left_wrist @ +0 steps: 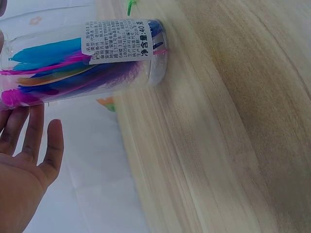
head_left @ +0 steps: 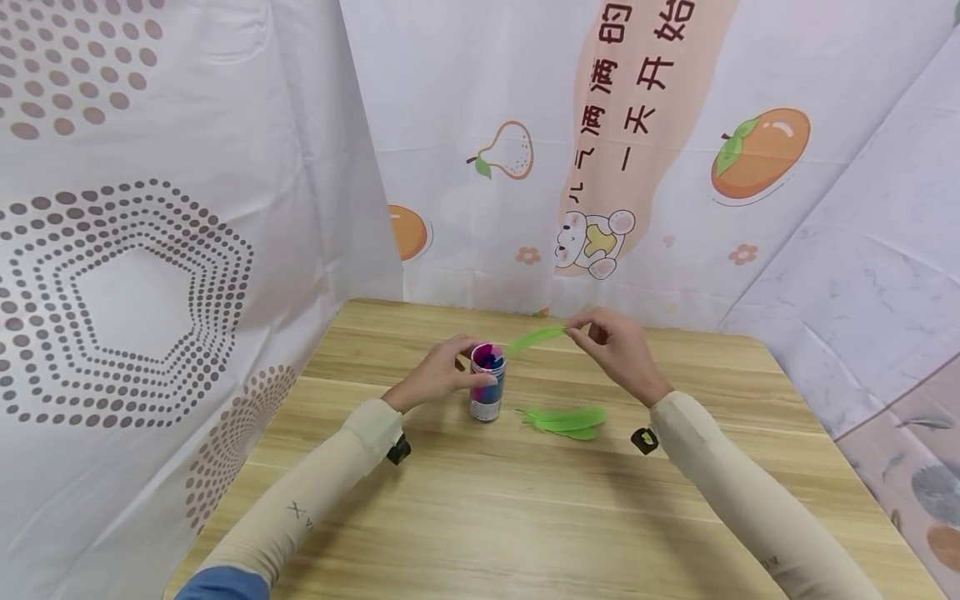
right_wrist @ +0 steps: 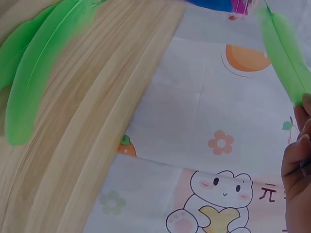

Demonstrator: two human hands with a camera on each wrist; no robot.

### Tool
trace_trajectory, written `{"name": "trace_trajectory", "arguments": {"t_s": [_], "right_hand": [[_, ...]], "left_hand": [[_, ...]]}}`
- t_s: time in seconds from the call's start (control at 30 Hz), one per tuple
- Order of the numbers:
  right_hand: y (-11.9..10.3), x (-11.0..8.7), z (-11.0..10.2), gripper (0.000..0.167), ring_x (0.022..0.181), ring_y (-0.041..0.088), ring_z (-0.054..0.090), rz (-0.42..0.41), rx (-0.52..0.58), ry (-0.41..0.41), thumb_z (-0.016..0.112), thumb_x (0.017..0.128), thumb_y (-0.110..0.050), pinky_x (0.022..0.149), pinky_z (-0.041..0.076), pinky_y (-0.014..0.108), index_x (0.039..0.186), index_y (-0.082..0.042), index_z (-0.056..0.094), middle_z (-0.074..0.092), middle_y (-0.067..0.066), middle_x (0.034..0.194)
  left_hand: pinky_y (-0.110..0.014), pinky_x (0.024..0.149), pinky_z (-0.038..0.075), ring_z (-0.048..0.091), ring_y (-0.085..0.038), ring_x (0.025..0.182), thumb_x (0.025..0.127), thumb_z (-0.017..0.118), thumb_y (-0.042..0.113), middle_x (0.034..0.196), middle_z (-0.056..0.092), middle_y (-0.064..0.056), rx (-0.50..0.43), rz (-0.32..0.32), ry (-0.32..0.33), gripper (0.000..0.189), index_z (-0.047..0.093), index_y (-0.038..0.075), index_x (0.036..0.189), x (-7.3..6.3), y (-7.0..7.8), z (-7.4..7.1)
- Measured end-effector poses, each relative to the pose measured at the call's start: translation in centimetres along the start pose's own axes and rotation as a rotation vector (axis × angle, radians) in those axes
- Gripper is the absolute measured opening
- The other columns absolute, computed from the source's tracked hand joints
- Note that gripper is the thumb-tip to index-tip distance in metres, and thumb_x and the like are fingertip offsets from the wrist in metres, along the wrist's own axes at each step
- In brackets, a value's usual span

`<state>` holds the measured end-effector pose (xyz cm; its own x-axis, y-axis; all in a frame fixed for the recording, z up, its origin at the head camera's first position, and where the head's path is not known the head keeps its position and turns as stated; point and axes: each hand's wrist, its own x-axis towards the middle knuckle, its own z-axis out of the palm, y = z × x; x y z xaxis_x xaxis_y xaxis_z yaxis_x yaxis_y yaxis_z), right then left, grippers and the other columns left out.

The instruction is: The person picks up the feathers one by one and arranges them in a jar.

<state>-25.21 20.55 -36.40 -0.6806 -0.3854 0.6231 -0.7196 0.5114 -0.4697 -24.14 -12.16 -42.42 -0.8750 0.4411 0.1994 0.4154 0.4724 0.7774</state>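
Observation:
A clear plastic jar (head_left: 486, 392) with a white printed label stands upright on the table, packed with pink, blue and orange feathers (left_wrist: 58, 70). My left hand (head_left: 438, 373) holds it near the top from the left, the thumb along its front and fingers behind. Between thumb and fingertips, my right hand (head_left: 617, 346) pinches one end of a green feather (head_left: 536, 337). The feather's other end points left, close to the jar's mouth. More green feathers (head_left: 566, 422) lie on the table just right of the jar; the right wrist view shows these feathers (right_wrist: 41, 63) close up.
The wood-grain table (head_left: 525, 517) ends at a back edge against a white printed curtain (head_left: 465, 250). Another curtain (head_left: 150, 292) with dotted patterns hangs along the left side. Dark wrist cameras show under both sleeves.

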Motion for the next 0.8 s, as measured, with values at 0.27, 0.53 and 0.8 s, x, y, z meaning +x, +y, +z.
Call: {"name": "trace_trajectory", "arguments": {"t_s": [0.27, 0.53, 0.8], "right_hand": [[-0.1, 0.4, 0.6, 0.010, 0.058, 0.010, 0.043, -0.041, -0.006, -0.007, 0.077, 0.094, -0.010, 0.052, 0.034, 0.023, 0.102, -0.016, 0.077, 0.056, -0.007, 0.072], [-0.2, 0.7, 1.4, 0.011, 0.060, 0.008, 0.043, -0.131, -0.034, -0.001, 0.079, 0.092, -0.008, 0.055, 0.035, 0.023, 0.101, -0.014, 0.077, 0.063, -0.006, 0.080], [-0.7, 0.8, 2.2, 0.010, 0.062, 0.008, 0.045, -0.141, 0.000, -0.023, 0.076, 0.094, -0.007, 0.055, 0.036, 0.021, 0.103, -0.010, 0.078, 0.068, -0.007, 0.090]], "left_hand": [[-0.037, 0.091, 0.053, 0.058, -0.013, 0.106, 0.087, 0.082, 0.045, 0.119, 0.062, 0.008, 0.003, 0.004, 0.000, 0.053, 0.066, 0.021, 0.131, 0.0, 0.0, 0.0], [-0.036, 0.089, 0.053, 0.058, -0.012, 0.104, 0.087, 0.082, 0.044, 0.118, 0.063, 0.007, 0.014, 0.022, 0.006, 0.054, 0.066, 0.019, 0.132, 0.0, 0.0, 0.0], [-0.038, 0.089, 0.053, 0.058, -0.013, 0.104, 0.087, 0.083, 0.042, 0.115, 0.063, 0.007, 0.018, 0.019, 0.002, 0.051, 0.067, 0.020, 0.130, 0.1, 0.1, 0.1]]}}
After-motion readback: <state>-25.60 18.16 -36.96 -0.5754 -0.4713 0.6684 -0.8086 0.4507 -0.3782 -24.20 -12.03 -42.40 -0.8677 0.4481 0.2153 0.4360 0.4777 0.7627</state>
